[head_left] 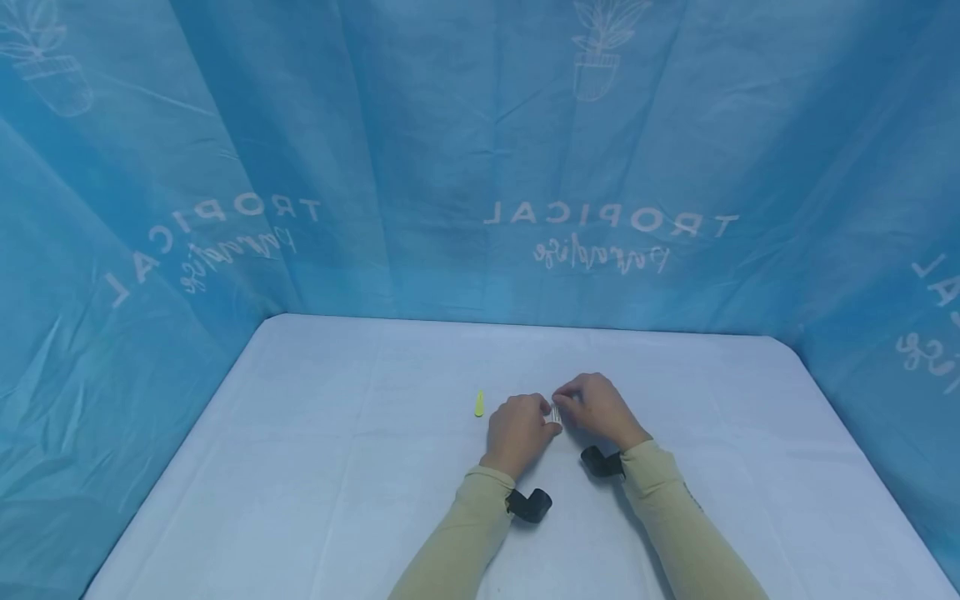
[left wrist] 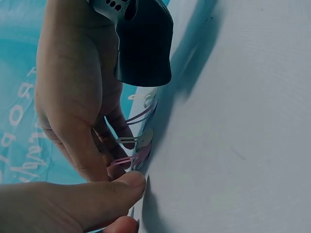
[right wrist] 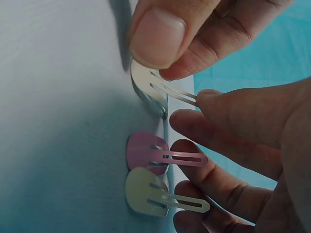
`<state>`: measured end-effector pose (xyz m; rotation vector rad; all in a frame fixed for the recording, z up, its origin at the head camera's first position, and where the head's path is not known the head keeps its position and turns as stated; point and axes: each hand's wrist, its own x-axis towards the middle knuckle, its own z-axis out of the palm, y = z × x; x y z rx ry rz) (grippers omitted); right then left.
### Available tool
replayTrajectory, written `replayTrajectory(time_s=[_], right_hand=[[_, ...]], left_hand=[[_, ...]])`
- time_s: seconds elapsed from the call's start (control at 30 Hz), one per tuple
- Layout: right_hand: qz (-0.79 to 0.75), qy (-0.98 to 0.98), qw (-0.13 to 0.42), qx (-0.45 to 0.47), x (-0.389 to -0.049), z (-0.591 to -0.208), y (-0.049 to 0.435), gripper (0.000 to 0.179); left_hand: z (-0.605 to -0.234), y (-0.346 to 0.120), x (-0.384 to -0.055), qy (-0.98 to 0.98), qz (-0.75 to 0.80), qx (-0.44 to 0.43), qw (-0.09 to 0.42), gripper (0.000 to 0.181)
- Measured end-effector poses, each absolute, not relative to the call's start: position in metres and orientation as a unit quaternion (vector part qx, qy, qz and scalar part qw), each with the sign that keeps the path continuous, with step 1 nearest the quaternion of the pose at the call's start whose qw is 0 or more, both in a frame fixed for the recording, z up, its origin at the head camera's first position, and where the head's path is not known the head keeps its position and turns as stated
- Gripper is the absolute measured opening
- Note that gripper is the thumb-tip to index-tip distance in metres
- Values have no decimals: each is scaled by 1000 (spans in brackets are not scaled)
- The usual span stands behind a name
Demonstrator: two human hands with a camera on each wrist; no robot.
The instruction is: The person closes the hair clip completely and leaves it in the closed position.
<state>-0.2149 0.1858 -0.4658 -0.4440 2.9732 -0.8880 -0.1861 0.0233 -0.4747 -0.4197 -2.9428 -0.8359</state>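
Blue printed curtain [head_left: 420,150] rings the white worktop [head_left: 300,467] from 9 o'clock through 12 to 3; such a plain top likely helps small clips stand out. Hands meet near the middle. Left hand [head_left: 519,432] pinches the round end of a held cream clip [right wrist: 143,80] at its 6 o'clock; right hand [head_left: 598,410] pinches the prong tip at 12, thumb against finger. Gripping both ends probably stops something so thin and slick from swivelling. Just toward 3 o'clock sit a pink clip [right wrist: 141,153], then a second cream clip [right wrist: 141,189], round ends at 6, prongs at 12; a purplish clip [left wrist: 146,110] shows further that way. Matching direction and tight spacing suggest a deliberate row. Right hand's other fingers lie behind those prongs, maybe guarding them; contact, can't tell. Total clip count can't be told either, fingers in the way. Yellow clip [head_left: 479,407] lies apart at the left hand's 10 o'clock, narrow end at 12, untouched, presumably kept outside the working spot.
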Motion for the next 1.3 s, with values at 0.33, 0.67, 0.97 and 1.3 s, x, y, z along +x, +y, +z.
replayTrajectory(time_s=[0.33,0.67,0.97,1.3], right_hand=[[-275,952,14,-130,-214,-465,182,19],[-270,953,-2,-134,-214,-467,183,17],[-276,951,-1,-136,-216,-467,185,16],[-262,953,15,-151,-218,-468,186,16]], left_hand=[[-475,24,-185,-955,-264,-130,30,29],[-478,27,-186,-959,-253,-123,42,27],[-478,28,-186,-959,-256,-115,44,24],[-476,28,-186,-964,-240,-111,29,13]])
